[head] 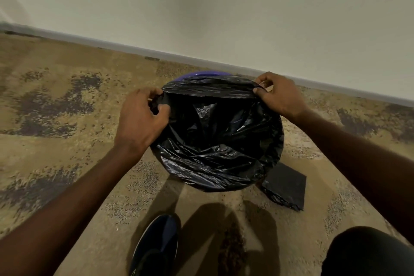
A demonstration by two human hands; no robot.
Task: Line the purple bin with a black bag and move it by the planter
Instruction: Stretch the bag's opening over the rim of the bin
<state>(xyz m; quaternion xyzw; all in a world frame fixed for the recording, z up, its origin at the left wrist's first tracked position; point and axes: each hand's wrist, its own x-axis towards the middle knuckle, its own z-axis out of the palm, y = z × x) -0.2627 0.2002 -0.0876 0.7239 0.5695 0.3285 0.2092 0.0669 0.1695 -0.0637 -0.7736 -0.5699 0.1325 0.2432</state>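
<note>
Where the black bag drapes the purple bin, only a sliver of far rim shows, near the wall. Left hand and right hand each pinch its edge. Folded bags lie partly hidden behind it on the carpet.

Between your hands sits the bin, its bag draped over the near rim. Your left hand grips the bag's left edge, your right hand its far right edge. A folded stack of bags lies below your right hand, touching the bin; your shoe lies nearer you.
</note>
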